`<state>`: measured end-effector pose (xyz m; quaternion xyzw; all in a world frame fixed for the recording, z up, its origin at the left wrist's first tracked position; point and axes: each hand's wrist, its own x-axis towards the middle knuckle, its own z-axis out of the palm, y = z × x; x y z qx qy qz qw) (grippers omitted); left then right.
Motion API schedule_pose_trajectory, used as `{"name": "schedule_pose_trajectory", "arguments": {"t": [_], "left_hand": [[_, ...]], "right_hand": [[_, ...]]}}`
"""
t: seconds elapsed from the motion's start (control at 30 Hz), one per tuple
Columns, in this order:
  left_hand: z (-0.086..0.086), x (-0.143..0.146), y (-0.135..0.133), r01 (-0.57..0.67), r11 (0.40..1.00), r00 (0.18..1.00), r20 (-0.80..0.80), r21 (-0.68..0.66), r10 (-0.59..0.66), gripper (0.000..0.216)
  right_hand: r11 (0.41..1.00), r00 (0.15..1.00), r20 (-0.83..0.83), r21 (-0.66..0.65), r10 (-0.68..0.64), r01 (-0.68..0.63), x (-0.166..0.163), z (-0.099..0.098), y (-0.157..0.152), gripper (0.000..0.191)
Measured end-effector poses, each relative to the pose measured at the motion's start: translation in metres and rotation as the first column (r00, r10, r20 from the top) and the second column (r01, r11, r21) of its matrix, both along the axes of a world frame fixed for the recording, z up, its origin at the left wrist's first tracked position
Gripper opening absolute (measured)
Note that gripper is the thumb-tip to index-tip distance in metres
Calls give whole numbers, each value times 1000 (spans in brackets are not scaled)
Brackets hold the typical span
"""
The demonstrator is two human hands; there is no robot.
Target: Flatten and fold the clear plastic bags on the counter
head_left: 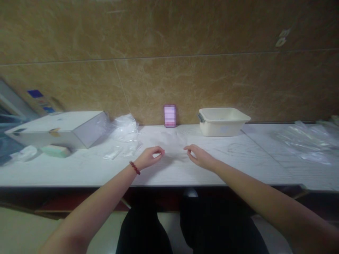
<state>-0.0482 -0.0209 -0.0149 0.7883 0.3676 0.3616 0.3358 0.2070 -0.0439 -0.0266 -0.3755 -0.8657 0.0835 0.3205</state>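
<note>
A thin see-through plastic bag (173, 143) is stretched between my two hands over the white table. My left hand (151, 157), with a red bead bracelet on its wrist, pinches the bag's left edge between thumb and fingertips. On the other side, my right hand (200, 157) pinches the right edge the same way. The bag's outline is faint, and I cannot make out anything inside it. Small clear packets (113, 152) lie left of my left hand, in front of a heap of clear plastic bags (124, 127).
A cream plastic bin (225, 127) stands at the back right. A phone (170, 115) leans against the tiled wall. At left are a white box (58, 128) and a pale green sponge-like block (56, 151). More clear plastic bags (309, 141) lie on the white table (254, 169) at right.
</note>
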Motion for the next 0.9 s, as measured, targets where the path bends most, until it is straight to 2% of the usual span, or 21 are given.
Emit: {"name": "schedule_pose_trajectory", "arguments": {"t": [0.13,0.27,0.5,0.73,0.9], "left_hand": [[-13,-4,-14,27,998,994,-104,51,-21,14],[-17,-9,-24,23,997,986,-167,68,-11,30],[-16,-16,-29,113,978,946,-320,178,-51,14],[-17,-24,-32,174,980,923,-363,96,-128,15],[-28,-25,-25,106,994,975,-191,-38,-111,17]], "right_hand": [[998,999,48,-63,-20,23,0,-13,-15,29],[996,998,70,-83,-11,17,-1,-19,-25,30],[1000,992,124,-8,11,-10,-4,-17,-36,28],[996,974,215,25,75,-83,0,-23,-39,30],[996,970,226,-19,87,-84,2,-22,-43,30]]}}
